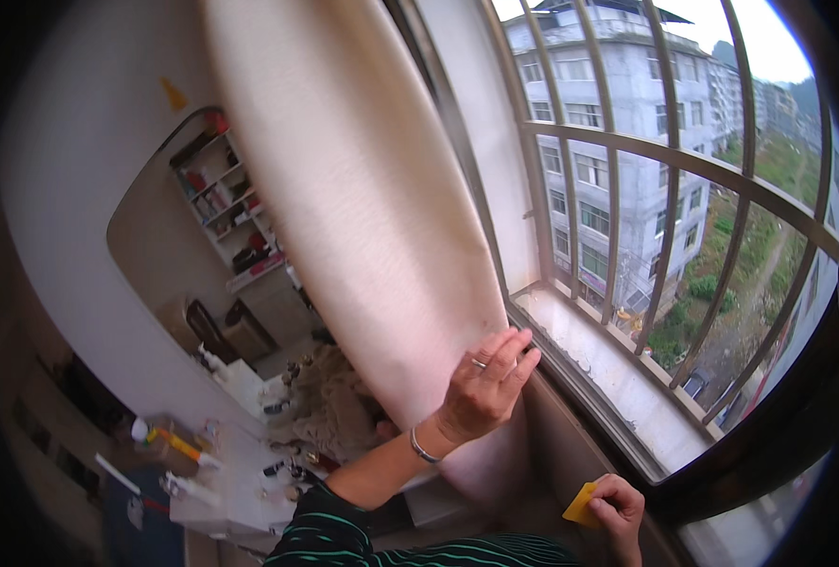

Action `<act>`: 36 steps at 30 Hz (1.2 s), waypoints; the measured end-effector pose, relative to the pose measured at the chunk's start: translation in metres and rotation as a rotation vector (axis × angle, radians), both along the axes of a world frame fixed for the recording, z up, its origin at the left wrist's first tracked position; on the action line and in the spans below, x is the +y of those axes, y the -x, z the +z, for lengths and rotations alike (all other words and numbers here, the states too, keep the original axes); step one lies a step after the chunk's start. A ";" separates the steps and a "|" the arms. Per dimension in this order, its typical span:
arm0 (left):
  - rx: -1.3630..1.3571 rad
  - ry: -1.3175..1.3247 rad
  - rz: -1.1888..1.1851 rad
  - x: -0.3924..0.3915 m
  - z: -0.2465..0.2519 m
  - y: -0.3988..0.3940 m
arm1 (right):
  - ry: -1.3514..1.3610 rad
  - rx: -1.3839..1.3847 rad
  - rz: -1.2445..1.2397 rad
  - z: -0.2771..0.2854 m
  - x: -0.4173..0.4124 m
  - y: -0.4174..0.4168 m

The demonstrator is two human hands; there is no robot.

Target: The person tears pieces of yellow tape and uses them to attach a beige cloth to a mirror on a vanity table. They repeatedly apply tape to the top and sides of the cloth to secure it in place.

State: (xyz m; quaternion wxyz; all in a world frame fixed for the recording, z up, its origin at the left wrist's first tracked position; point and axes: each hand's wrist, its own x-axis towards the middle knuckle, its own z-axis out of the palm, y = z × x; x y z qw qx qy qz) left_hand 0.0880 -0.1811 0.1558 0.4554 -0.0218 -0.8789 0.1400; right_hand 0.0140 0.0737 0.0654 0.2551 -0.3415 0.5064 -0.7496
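Note:
A long, pale sheet, curved and bulging, hangs beside the window; its exact material is unclear. My left hand, with a ring and a wrist bangle, lies against its lower right edge. The fingers reach past that edge towards the window frame, while the thumb is hidden, so I cannot tell whether they grip. Lower right, my right hand pinches a flat yellow piece, perhaps a plastic scraper, between thumb and fingers. It is below the window frame, apart from the sheet.
Metal bars cross the window above a pale sill. To the left, a white dresser top carries bottles and small items below a large mirror, which reflects shelves. A small yellow triangle shows above the mirror.

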 end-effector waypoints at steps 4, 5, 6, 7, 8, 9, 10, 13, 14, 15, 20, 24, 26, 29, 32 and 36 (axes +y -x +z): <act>0.665 -0.038 -0.013 -0.020 0.024 -0.037 | 0.020 -0.014 -0.019 -0.001 0.016 0.001; 0.922 -0.155 -0.018 -0.030 0.032 -0.047 | 0.026 -0.046 -0.011 -0.003 0.018 0.001; 1.009 -0.346 0.013 -0.038 0.042 -0.062 | 0.030 -0.080 0.003 -0.005 0.019 0.000; 1.101 -0.547 0.039 -0.043 0.045 -0.070 | 0.016 -0.064 0.018 -0.007 0.020 0.000; 0.921 -0.876 -0.077 -0.052 0.030 -0.072 | 0.002 -0.047 0.031 -0.009 0.019 0.001; 0.731 -1.179 -0.185 -0.058 0.016 -0.080 | -0.008 -0.029 0.065 -0.010 0.016 0.002; 0.580 -1.247 -0.169 -0.039 0.006 -0.068 | -0.005 0.021 0.103 -0.013 0.013 0.003; 0.222 -1.244 -0.515 -0.009 -0.007 -0.069 | 0.017 0.015 0.112 -0.006 0.005 -0.001; 0.216 -1.295 -0.596 -0.021 -0.014 -0.075 | 0.018 0.016 0.104 -0.006 0.004 -0.002; 0.208 -1.336 -0.679 -0.038 -0.022 -0.087 | 0.029 0.014 0.104 -0.005 0.003 -0.003; 0.749 -1.380 0.056 -0.132 -0.099 -0.147 | 0.029 0.026 0.056 -0.008 0.003 -0.002; 0.938 -1.281 0.571 -0.231 -0.185 -0.237 | 0.014 0.055 0.034 -0.011 -0.001 -0.004; 0.767 -1.161 0.862 -0.272 -0.233 -0.283 | -0.005 0.055 0.055 -0.011 -0.006 -0.004; 0.411 -0.974 1.023 -0.277 -0.239 -0.261 | -0.045 0.085 0.037 -0.008 -0.018 -0.006; 0.059 -0.774 0.927 -0.276 -0.224 -0.246 | -0.069 0.112 0.060 -0.002 -0.033 -0.012; -0.364 -0.458 0.742 -0.294 -0.214 -0.216 | -0.093 0.126 0.083 -0.001 -0.050 -0.020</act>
